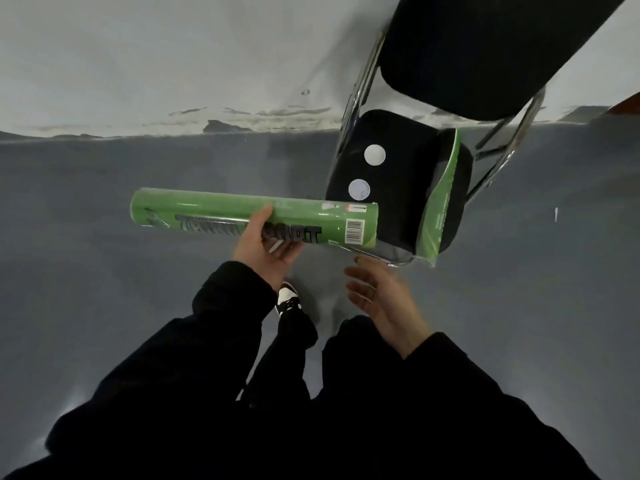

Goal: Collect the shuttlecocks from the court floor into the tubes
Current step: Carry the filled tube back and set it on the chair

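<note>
**Green tube gripped at the chair**

Gripping the long green cardboard tube with black lettering and a barcode label (254,216) in the left hand (265,245), fingers curled round its middle, held level above the grey court floor (104,271). Right hand (379,297) hovering just beside it, fingers loose, holding nothing. Barcode end reaching the black padded chair with chrome legs (398,174). On the seat: two white round caps (374,155) and a second green tube (441,199), lying down.
</note>
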A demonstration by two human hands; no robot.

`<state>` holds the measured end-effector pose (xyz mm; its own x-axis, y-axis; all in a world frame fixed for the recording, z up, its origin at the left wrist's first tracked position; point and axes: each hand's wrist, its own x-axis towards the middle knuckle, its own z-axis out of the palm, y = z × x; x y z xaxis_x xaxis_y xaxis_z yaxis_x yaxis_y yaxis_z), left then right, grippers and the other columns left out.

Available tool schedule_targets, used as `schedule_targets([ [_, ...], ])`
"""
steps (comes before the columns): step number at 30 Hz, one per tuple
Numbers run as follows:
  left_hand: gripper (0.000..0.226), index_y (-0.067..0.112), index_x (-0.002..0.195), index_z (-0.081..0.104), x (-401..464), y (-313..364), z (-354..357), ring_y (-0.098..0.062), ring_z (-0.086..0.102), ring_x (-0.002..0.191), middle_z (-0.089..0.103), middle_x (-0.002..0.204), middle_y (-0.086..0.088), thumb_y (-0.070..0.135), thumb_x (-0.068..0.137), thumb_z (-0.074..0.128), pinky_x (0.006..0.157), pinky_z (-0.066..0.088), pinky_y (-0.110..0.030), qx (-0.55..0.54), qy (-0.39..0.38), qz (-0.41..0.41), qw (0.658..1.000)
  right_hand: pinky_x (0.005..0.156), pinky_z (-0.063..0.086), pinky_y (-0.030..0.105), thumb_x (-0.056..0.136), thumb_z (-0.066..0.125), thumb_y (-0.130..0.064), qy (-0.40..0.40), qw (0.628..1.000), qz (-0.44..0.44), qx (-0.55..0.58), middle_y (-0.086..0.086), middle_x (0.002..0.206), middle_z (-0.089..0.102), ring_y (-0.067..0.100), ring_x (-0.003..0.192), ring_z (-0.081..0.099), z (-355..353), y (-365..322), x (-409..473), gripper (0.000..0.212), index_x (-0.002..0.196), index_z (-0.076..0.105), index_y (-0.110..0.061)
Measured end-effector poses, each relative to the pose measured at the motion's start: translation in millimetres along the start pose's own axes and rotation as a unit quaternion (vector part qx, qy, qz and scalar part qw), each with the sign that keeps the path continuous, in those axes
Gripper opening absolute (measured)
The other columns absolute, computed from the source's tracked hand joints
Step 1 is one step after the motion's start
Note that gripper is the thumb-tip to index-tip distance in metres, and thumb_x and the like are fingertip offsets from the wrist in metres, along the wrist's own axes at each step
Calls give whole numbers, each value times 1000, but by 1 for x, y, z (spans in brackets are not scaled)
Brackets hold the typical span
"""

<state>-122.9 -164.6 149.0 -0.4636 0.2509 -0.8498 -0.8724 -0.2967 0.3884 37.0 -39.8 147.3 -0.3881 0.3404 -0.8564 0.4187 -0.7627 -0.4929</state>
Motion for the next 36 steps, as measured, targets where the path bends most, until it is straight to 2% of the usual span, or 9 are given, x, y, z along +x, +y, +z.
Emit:
schedule_targets([
  [5, 30, 12, 113, 59, 95, 14, 18, -25, 70, 100, 64, 104, -8, 30, 94, 73, 77, 64, -40, -22, 36, 1, 999, 69, 51, 29, 100, 60, -12, 73, 996, -33, -26, 7, 94, 70, 16, 75, 62, 19, -43, 113, 12, 111, 65, -13],
  [11, 24, 11, 108, 62, 175, 2, 38, -24, 71, 96, 68, 93, -6, 29, 94, 69, 85, 61, -40, -47, 37, 7, 998, 77, 54, 17, 93, 70, -24, 134, 956, -153, -209, 2, 118, 68, 11, 99, 67, 11, -68, 263, 43, 134, 58, -18],
  [14, 23, 11, 105, 65, 198, -5, 39, -24, 74, 92, 71, 94, -5, 31, 94, 67, 87, 60, -40, -54, 40, 3, 998, 114, 40, 37, 90, 67, -43, 125, 859, -201, -454, 9, 158, 39, 25, 141, 44, -5, -71, 320, 69, 152, 41, -30],
  [17, 22, 12, 101, 66, 210, -7, 36, -26, 78, 87, 72, 95, -6, 33, 94, 66, 87, 60, -42, -65, 49, 7, 997, 115, 34, 51, 93, 61, -38, 73, 721, -216, -654, 8, 171, 11, 39, 149, 27, -17, -65, 347, 74, 158, 27, -37],
  [25, 21, 13, 94, 65, 213, 6, 38, -25, 76, 87, 70, 100, -7, 35, 93, 64, 92, 60, -42, -54, 52, 30, 997, 79, 55, 47, 88, 74, -28, 76, 562, -316, -761, 15, 141, 54, 39, 108, 58, -44, -57, 374, 43, 127, 59, -18],
  [28, 22, 13, 93, 65, 211, 11, 41, -24, 78, 83, 70, 98, -7, 35, 94, 63, 94, 60, -43, -50, 60, 43, 996, 68, 54, 41, 89, 72, -29, 93, 563, -347, -744, 15, 131, 57, 37, 96, 61, -48, -58, 372, 29, 114, 64, -16],
  [31, 22, 13, 93, 64, 208, 13, 44, -24, 78, 82, 71, 95, -7, 35, 94, 63, 92, 61, -42, -47, 65, 50, 996, 71, 57, 42, 95, 64, -29, 114, 572, -369, -723, 12, 137, 54, 35, 105, 59, -56, -58, 370, 16, 99, 67, -15],
  [34, 23, 12, 94, 64, 209, 12, 44, -25, 78, 84, 72, 93, -7, 35, 94, 63, 93, 61, -44, -49, 67, 54, 995, 86, 56, 49, 96, 63, -29, 115, 678, -355, -634, 7, 142, 52, 34, 119, 53, -61, -58, 364, 18, 104, 70, -15],
  [36, 23, 12, 97, 64, 210, 11, 45, -25, 78, 84, 72, 94, -8, 35, 94, 64, 92, 61, -45, -51, 71, 54, 995, 101, 48, 45, 96, 65, -31, 100, 738, -330, -581, 3, 157, 40, 32, 135, 43, -61, -60, 359, 30, 125, 65, -23],
])
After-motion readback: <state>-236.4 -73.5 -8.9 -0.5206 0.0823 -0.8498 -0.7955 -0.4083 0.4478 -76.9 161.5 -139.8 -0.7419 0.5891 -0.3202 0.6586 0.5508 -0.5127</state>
